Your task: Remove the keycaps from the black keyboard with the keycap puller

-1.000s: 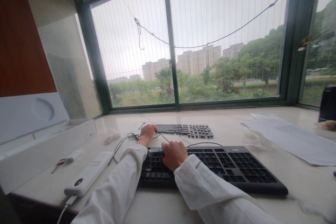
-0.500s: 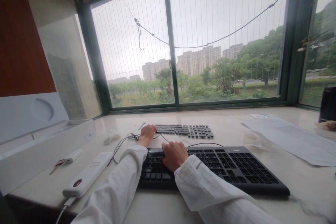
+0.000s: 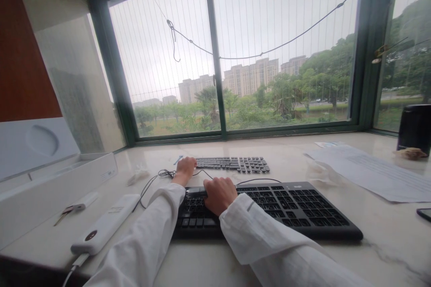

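Note:
A black keyboard (image 3: 319,208) lies in front of me, with many bare key positions and some keycaps still on its lower left. Behind it, loose black keycaps (image 3: 232,164) are laid out in rows. My left hand (image 3: 185,170) reaches past the keyboard to the left end of those rows, its fingers drawn together; what they pinch, if anything, is hidden. Over the left part of the keyboard my right hand (image 3: 220,195) is curled, thumb side to the left. A dark piece shows beside its thumb, too blurred against the keyboard to name.
To the left are a white power bank (image 3: 106,224) with a cable, a key with a white fob (image 3: 79,204) and an open white box (image 3: 57,193). A black cord (image 3: 148,190) runs behind the keyboard. Paper sheets (image 3: 373,172) lie right, near a black object (image 3: 414,128).
The view has shifted slightly, so everything sits a little further left, and a dark flat object's edge now shows at far right. Both hands stay in nearly the same places.

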`<state>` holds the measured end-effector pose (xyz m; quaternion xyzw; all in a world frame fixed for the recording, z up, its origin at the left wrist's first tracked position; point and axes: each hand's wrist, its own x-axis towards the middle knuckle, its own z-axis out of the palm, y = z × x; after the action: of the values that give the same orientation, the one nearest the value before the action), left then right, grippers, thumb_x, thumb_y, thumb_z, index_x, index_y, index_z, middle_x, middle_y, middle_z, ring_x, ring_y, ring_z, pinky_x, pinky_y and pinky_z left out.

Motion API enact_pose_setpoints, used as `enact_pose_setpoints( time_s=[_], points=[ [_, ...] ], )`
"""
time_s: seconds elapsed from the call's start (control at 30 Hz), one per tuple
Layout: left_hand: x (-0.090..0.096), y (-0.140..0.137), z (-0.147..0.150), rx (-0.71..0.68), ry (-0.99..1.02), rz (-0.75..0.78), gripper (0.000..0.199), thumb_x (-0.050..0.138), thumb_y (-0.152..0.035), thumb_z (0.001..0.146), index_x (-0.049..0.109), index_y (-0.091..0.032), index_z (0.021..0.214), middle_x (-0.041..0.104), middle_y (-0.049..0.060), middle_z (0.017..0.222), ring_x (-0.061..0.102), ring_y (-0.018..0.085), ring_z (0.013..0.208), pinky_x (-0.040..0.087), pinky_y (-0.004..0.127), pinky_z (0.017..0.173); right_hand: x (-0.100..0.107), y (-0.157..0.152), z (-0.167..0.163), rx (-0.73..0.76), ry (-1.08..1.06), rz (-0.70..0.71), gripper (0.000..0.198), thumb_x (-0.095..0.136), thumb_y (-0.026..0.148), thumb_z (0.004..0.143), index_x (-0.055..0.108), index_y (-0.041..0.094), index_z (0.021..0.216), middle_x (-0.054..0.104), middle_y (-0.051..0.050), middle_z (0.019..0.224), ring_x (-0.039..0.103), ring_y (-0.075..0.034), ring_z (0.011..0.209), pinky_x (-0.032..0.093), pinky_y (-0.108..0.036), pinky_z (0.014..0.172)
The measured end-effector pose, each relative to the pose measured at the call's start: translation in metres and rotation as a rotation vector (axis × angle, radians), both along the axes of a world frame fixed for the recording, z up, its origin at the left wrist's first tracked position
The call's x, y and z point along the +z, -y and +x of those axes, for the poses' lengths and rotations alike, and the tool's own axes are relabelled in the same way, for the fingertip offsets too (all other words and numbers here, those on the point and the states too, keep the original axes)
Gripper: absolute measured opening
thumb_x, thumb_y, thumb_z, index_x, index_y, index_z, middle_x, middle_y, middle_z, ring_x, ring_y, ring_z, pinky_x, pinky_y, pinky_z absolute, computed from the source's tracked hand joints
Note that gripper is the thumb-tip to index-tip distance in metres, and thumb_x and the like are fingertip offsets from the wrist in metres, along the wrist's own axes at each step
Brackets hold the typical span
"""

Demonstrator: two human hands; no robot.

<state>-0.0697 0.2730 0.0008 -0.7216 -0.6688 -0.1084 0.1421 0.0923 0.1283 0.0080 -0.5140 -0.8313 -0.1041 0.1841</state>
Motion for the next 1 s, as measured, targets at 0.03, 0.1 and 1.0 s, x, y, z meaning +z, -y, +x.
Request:
enact_pose_setpoints(
  time_s=[0.03,0.1,1.0],
  points=[
    [0.001,0.001,0.0,0.0,-0.004,0.006,0.022,0.054,-0.029,0.085,0.074,-0.021,0.089,0.071,0.011,0.093,0.066,0.022,0.089,0.047,0.031,0.078,0.0,0.0,0.0,0.001,0.0,0.003,0.017,0.053,0.022,0.072,0.066,0.017,0.081,0.07,-0.012,0.077,0.068,-0.025,0.074,0.045,-0.031,0.061],
    [0.003,0.002,0.001,-0.002,-0.014,0.018,0.022,0.052,-0.028,0.085,0.073,-0.021,0.09,0.071,0.012,0.093,0.066,0.023,0.089,0.047,0.031,0.077,0.0,-0.001,0.0,0.003,0.006,0.006,0.017,0.053,0.022,0.072,0.066,0.017,0.081,0.07,-0.012,0.077,0.068,-0.025,0.075,0.045,-0.031,0.061],
    [0.065,0.046,0.016,0.044,-0.185,0.096,0.03,0.054,-0.039,0.084,0.071,-0.015,0.093,0.069,0.016,0.095,0.064,0.029,0.093,0.045,0.037,0.082,0.023,-0.004,0.009,-0.063,0.072,0.086,0.022,0.05,0.022,0.081,0.07,0.016,0.085,0.071,-0.012,0.081,0.068,-0.023,0.078,0.048,-0.031,0.066]
  ],
)
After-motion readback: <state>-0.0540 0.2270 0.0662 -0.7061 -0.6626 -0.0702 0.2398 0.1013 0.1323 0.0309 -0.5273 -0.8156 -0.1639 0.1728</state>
